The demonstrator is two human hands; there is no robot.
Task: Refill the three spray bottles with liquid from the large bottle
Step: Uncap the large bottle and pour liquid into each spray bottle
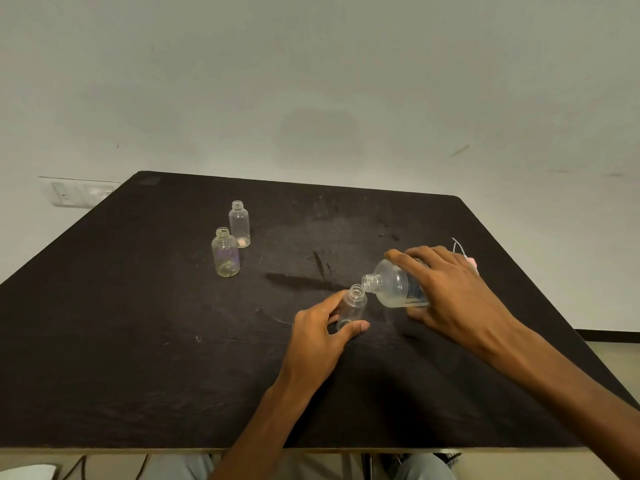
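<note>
My right hand (450, 292) grips the large clear bottle (393, 287), tipped on its side with its open neck pointing left. That neck touches the mouth of a small clear spray bottle (354, 304), uncapped, which my left hand (322, 336) holds upright on the dark table (138, 341). A little liquid lies along the lower side of the large bottle. Two more small uncapped bottles stand at the left back: the nearer one (225, 252) and the farther one (239, 224), close together.
A pink spray cap with a thin white tube (467, 256) lies behind my right hand. A small pinkish object (242, 242) shows at the base of the farther bottle. A wall switch plate (74, 194) sits left of the table. Cables hang below the front edge.
</note>
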